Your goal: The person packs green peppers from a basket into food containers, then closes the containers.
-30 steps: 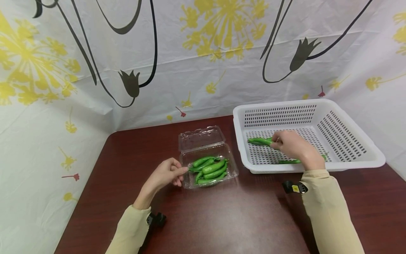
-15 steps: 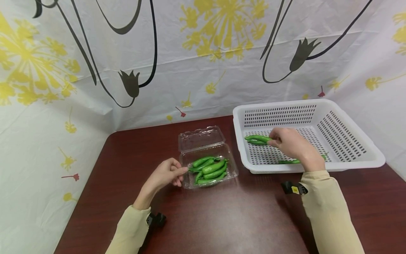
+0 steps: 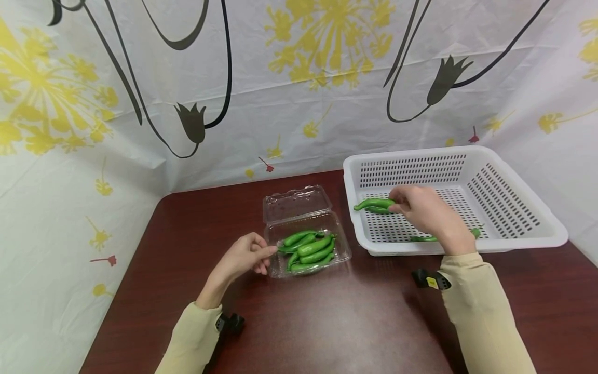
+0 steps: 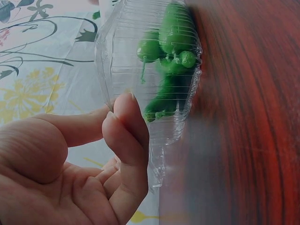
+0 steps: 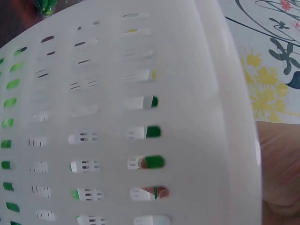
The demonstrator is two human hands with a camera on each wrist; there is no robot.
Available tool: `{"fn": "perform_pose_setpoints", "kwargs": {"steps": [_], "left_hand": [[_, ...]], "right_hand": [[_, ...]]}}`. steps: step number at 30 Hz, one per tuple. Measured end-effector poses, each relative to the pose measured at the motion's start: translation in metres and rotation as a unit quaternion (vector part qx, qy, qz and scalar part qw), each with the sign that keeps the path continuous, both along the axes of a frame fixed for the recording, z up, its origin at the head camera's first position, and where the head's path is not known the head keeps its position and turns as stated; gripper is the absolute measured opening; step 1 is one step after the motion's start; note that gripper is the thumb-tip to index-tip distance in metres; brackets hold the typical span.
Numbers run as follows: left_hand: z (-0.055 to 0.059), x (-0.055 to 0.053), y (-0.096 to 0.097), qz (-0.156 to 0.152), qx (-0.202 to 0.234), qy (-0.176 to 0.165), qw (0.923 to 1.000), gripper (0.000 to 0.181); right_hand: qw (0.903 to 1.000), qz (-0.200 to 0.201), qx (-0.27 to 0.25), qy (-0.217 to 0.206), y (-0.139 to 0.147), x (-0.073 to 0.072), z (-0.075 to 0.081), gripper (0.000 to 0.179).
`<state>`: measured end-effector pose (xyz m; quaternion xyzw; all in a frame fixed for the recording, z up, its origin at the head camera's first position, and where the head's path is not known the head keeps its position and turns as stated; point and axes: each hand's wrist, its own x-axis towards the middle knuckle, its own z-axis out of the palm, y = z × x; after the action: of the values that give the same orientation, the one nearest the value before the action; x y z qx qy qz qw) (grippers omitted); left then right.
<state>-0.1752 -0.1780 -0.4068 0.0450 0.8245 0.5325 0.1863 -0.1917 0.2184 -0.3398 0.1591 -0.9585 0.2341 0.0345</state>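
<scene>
In the head view my left hand (image 3: 243, 257) pinches the left edge of a clear plastic clamshell box (image 3: 275, 227), whose lid lies open toward the back. Several green chili peppers (image 3: 315, 249) lie in it. The left wrist view shows thumb and index finger (image 4: 126, 136) at the box's rim. My right hand (image 3: 427, 210), over the white basket (image 3: 352, 208), pinches one end of a green chili pepper (image 3: 372, 203), which points left. Just below shows another pepper (image 3: 379, 211). The basket wall (image 5: 187, 117) hides most of that hand in the right wrist view.
More green peppers (image 3: 424, 239) lie near the basket's front wall, partly behind the right wrist. Dark red-brown table (image 3: 299, 322) supports box and basket. A patterned white sheet (image 3: 289, 124) hangs behind and at both sides.
My right hand has lifted the pepper slightly and moved it left, toward the basket's left rim. The pepper below it shows separately now. My left hand stays at the box.
</scene>
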Motion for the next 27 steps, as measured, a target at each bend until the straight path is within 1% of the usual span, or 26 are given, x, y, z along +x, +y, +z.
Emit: {"fn": "perform_pose_setpoints", "kwargs": {"steps": [8,15,22,27], "left_hand": [[-0.001,0.000,0.000,0.000,0.001,-0.001,1.0000,0.025],[0.001,0.000,0.000,-0.004,0.002,0.001,1.0000,0.025],[0.000,0.000,-0.001,-0.004,0.003,-0.001,1.0000,0.025],[-0.001,-0.001,-0.001,-0.003,0.004,-0.002,1.0000,0.024]], "right_hand": [[0.9997,-0.003,-0.014,0.020,-0.006,0.002,0.003,0.018],[0.9988,0.003,-0.022,0.044,-0.010,0.003,0.004,0.015],[0.9972,0.009,-0.029,0.068,-0.014,0.006,0.006,0.015],[0.9967,0.013,-0.029,0.075,-0.017,0.007,0.008,0.017]]}}
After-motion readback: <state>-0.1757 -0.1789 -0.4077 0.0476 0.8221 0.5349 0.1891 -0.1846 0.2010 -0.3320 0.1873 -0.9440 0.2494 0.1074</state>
